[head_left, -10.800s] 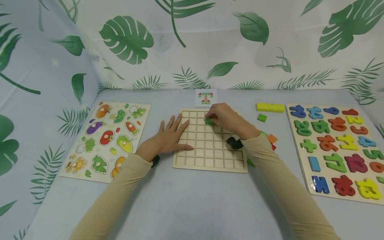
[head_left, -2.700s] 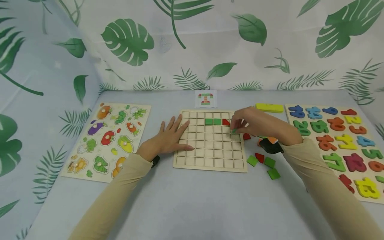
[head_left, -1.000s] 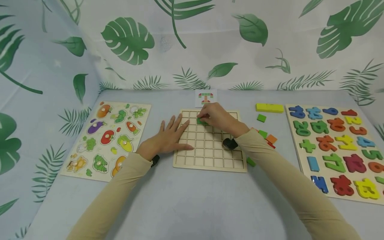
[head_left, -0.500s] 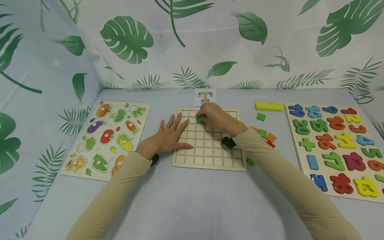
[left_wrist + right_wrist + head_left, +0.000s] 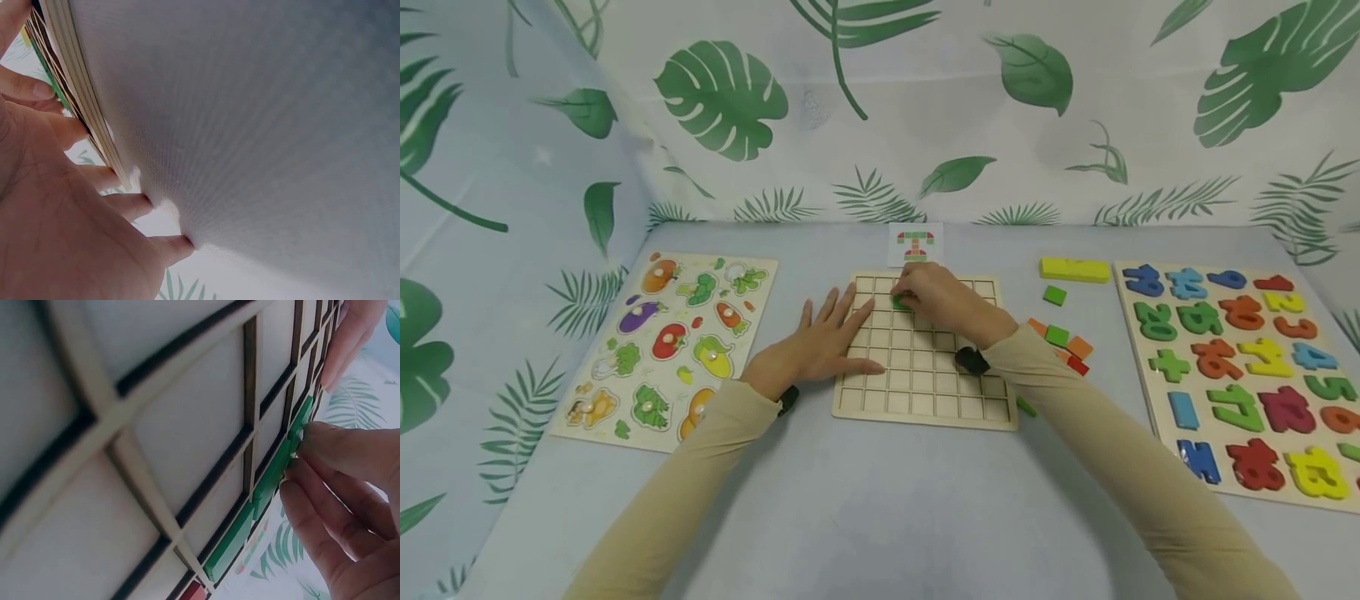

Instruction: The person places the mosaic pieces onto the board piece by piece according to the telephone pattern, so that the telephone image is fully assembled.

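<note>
My left hand [image 5: 816, 346] lies with spread fingers over the left edge of a wooden grid board [image 5: 921, 382]; in the left wrist view its fingertips rest at the board's side. Thumb and fingers of my right hand [image 5: 946, 302] pinch a green square tile [image 5: 301, 419] at a cell of the second row from the top. In the right wrist view, two green tiles [image 5: 231, 542] and a bit of a red tile [image 5: 195, 591] sit along that same row. From the head view, my right hand hides most of these.
Behind the board stands a card [image 5: 915, 243] with a coloured tile pattern. Loose orange, green and red tiles [image 5: 1078, 346] lie right of the board, near a yellow block [image 5: 1074, 269]. A vegetable puzzle [image 5: 662, 350] flanks the left side, a number puzzle [image 5: 1247, 383] the right.
Since 2.7 seconds ago my right hand has carried a green tile from the board's right edge leftward to the row. Over the last second it has barely shifted. My left hand has stayed put.
</note>
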Available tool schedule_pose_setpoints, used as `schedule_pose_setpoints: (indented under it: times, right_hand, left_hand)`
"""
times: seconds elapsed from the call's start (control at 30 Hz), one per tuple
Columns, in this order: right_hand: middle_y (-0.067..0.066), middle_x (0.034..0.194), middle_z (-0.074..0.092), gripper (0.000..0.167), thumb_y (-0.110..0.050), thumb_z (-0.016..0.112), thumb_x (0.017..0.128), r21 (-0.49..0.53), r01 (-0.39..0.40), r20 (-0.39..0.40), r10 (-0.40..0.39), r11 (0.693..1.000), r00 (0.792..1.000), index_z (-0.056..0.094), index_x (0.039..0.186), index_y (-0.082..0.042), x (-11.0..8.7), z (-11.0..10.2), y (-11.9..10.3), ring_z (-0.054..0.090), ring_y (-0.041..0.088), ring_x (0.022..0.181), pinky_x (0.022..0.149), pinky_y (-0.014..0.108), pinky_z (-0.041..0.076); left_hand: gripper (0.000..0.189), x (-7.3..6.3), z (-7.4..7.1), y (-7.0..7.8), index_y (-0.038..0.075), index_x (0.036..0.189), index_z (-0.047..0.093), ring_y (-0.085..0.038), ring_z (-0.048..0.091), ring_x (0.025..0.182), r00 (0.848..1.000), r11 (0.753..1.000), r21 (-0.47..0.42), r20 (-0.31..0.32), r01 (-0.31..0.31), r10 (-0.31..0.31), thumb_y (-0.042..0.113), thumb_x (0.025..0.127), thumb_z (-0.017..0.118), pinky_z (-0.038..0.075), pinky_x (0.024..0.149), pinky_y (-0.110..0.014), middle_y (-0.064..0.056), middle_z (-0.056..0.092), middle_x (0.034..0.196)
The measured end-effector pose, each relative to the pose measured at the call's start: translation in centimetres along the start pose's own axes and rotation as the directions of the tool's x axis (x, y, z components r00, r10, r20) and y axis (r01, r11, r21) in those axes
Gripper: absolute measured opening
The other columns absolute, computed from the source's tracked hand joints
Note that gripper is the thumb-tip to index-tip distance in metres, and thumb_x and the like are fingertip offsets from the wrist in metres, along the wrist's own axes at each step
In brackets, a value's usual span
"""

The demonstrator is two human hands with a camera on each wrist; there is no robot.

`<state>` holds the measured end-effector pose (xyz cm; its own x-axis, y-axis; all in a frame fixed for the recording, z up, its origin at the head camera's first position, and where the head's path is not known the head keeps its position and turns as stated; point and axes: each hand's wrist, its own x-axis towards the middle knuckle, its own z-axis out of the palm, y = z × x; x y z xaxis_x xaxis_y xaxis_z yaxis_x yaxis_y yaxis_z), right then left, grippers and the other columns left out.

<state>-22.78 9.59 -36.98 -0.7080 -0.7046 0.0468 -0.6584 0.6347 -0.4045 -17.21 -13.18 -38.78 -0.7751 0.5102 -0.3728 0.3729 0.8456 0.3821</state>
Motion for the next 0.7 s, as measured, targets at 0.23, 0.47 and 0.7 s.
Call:
schedule_pose_setpoints:
  times: [0.23,0.47,0.7]
  right_hand:
    - [0.020,0.111,0.071,0.020,0.006,0.071,0.096,0.012,0.033,-0.009,-0.033,0.999,0.999,0.076,0.115,0.009,-0.8,0.1,0.3,0.069,0.035,0.105,0.091,0.044,0.057]
    - [0.022,0.131,0.068,0.033,-0.004,0.068,0.101,0.116,0.030,0.088,-0.040,0.993,0.995,0.069,0.131,0.007,-1.9,-1.0,0.8,0.064,0.038,0.123,0.105,0.051,0.050]
    - [0.021,0.137,0.063,0.037,-0.009,0.071,0.101,0.175,0.020,0.087,-0.035,0.984,0.996,0.067,0.135,0.005,-5.2,-3.8,1.7,0.058,0.041,0.129,0.107,0.057,0.046]
  left_hand:
    - [0.103,0.0,0.1,0.1,0.017,0.170,-0.003,-0.040,-0.019,0.157,1.000,1.000,0.007,0.000,-0.001,0.001,0.063,0.100,0.058,-0.010,0.121,-0.067,-0.014,-0.022,0.172]
    - [0.104,0.1,0.1,0.0,0.017,0.170,-0.002,-0.040,-0.018,0.158,1.000,1.000,0.019,-0.009,-0.007,0.007,0.064,0.100,0.059,-0.009,0.121,-0.067,-0.015,-0.021,0.172]
    - [0.104,0.0,0.2,0.0,0.017,0.170,-0.002,-0.039,-0.018,0.158,1.000,1.000,0.016,-0.013,-0.003,0.003,0.064,0.100,0.059,-0.010,0.122,-0.066,-0.014,-0.022,0.172]
